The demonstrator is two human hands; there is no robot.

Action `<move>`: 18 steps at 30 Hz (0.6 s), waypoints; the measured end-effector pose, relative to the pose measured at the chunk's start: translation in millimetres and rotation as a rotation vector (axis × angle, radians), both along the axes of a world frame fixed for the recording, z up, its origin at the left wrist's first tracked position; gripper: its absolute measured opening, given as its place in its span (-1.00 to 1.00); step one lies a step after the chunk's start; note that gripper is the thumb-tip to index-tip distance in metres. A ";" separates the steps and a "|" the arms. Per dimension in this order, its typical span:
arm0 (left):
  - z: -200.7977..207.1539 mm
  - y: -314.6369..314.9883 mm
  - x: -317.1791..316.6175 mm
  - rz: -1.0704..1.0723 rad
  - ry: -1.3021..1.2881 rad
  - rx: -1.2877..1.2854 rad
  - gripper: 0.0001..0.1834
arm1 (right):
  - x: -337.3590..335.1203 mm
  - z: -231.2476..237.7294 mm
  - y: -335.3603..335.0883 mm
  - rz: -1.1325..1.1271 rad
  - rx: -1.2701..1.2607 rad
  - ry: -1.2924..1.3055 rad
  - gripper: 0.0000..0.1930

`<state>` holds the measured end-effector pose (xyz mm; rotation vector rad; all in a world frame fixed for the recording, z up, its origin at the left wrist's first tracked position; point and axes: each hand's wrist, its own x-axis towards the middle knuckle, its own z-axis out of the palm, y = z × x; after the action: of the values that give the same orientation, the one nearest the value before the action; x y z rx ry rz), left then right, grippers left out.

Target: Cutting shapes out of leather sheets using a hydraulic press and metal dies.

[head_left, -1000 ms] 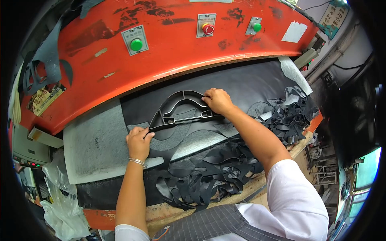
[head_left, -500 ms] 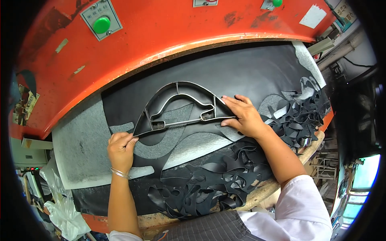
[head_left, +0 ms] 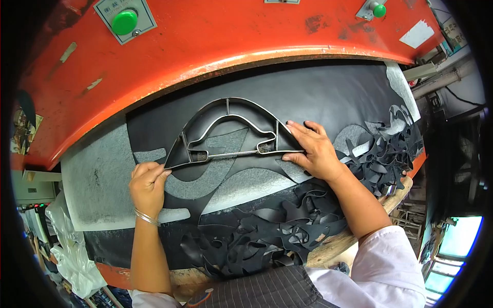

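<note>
A curved steel cutting die (head_left: 227, 106), arched with an inner outline and short cross braces, lies over a black leather sheet (head_left: 318, 95). My left hand (head_left: 149, 185) pinches its left tip between thumb and fingers. At the other end my right hand (head_left: 314, 149) grips the right tip, thumb below and fingers along the outer edge. Curved cut-outs in the leather around the die bare the grey surface of the cutting board (head_left: 97, 179). Whether the die's lower edge touches the leather all along, I cannot tell.
The orange press (head_left: 215, 46) spans the far side, with a green button (head_left: 124, 22) at left and another green button (head_left: 379, 11) at right. Black leather scraps (head_left: 267, 231) heap along the near edge and at the right. A clear plastic bag (head_left: 77, 262) hangs at the lower left.
The view has shifted a little. Both hands keep hold of the die, which has turned slightly, its left tip now a bit farther up and left.
</note>
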<state>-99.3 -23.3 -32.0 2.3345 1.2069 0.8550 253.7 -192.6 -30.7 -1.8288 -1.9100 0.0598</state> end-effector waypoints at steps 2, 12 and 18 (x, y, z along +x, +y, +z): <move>0.3 -0.2 -1.3 -0.030 -0.003 -0.021 -0.88 | -1.5 4.7 -1.1 0.015 -0.002 0.002 -0.31; 18.2 -22.6 -14.3 -0.027 -0.001 0.034 -0.85 | -15.2 30.4 -28.5 -0.026 -0.027 -0.031 -0.29; 55.7 -94.0 -32.3 0.175 -0.126 -0.079 -0.69 | -43.5 68.2 -145.9 -0.079 -0.346 0.094 -0.23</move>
<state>-131.6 -117.3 23.7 2.1032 1.3796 0.9782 210.2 -338.6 37.5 -2.0792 -1.8475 0.4678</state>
